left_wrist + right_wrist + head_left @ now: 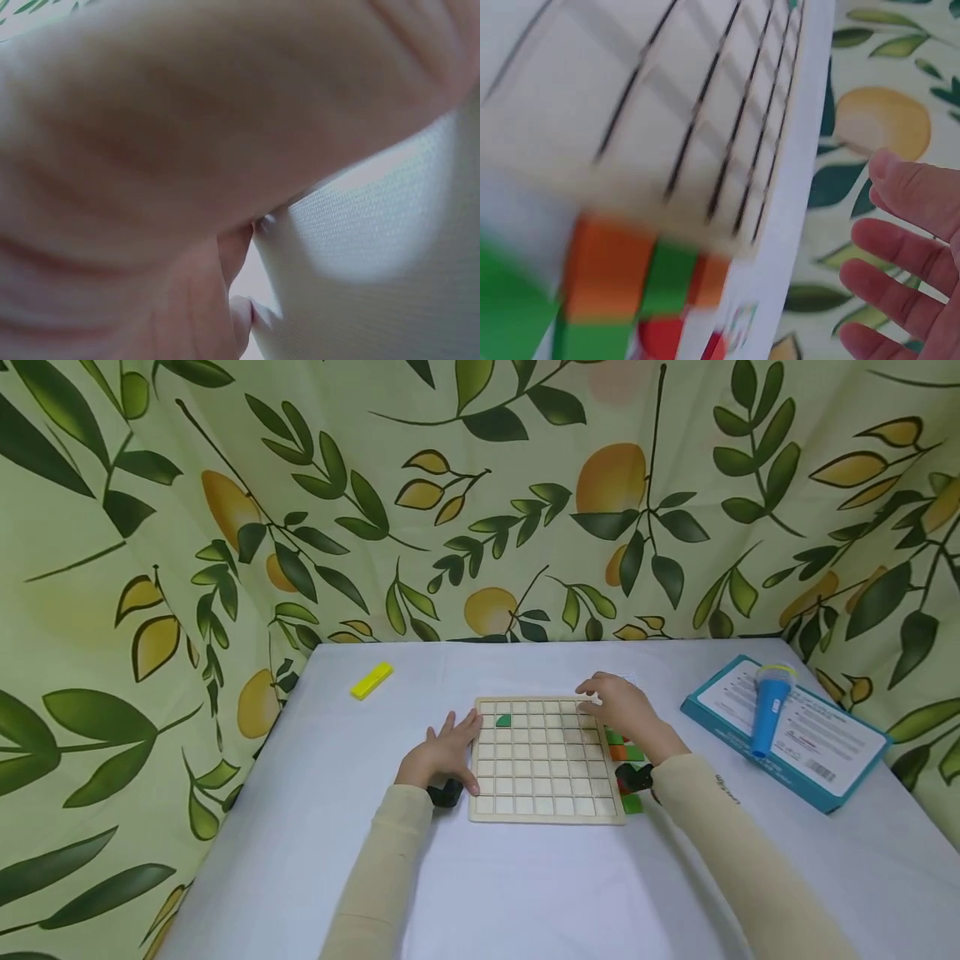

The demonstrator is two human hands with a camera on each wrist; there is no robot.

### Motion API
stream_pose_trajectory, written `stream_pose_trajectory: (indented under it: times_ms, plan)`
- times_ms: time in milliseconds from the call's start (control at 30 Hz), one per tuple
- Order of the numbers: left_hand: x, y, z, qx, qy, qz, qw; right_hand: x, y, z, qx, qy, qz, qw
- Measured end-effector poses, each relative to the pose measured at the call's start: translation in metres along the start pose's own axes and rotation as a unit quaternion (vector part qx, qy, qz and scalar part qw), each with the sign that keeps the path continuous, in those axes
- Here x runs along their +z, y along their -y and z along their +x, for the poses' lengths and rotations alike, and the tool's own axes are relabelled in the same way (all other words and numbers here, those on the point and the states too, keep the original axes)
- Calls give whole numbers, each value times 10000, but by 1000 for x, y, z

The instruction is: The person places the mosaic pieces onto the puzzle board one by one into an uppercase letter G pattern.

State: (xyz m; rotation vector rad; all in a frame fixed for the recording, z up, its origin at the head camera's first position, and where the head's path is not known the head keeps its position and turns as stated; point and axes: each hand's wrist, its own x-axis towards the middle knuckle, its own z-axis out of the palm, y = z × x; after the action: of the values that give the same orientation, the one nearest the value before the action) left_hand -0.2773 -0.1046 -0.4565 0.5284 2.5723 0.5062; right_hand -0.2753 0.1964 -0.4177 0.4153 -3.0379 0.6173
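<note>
A pale wooden grid board (543,762) lies on the white table; one green piece (503,721) sits in a cell near its upper left corner. My left hand (444,753) rests flat on the table against the board's left edge, fingers straight. Over the board's upper right corner hovers my right hand (618,703), fingers extended and holding nothing; the right wrist view shows those fingers (900,255) spread in the air beside the board (652,120). Green, orange and red pieces (626,752) lie along the board's right edge, seen close as green and orange blocks (622,285).
A yellow block (372,680) lies at the table's far left. A teal-edged booklet (795,731) with a blue toy microphone (770,708) on it sits at the right. Leaf-and-lemon cloth (480,493) walls the table. The left wrist view shows only palm skin (187,150) and white cloth (375,277).
</note>
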Motion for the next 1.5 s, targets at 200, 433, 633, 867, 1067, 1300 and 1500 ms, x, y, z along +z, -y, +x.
stream_pose_trajectory:
  times_ms: [200,433,633,867,1067,1300,1500]
  plan:
    - [-5,6,-2,-49,-81,19,10000,-2,-22,-8,372,286,11,9989]
    - [-2,11,-2,59,-128,-1,9999,4,-39,-21,497,679,-163,9963]
    - [-1,9,-2,-23,-97,-15,9999,12,-46,-27,90,821,-488,9954]
    - [-3,7,-2,5,-87,-80,9999,17,-47,-30,-6,798,-635,9948]
    - [-2,7,-1,111,-47,-96,9999,17,-46,-30,75,816,-640,9946]
    - [1,5,0,135,-40,-38,9999,17,-43,-30,82,819,-766,9937]
    - [2,3,1,145,-29,-28,9999,18,-43,-31,106,868,-838,9926]
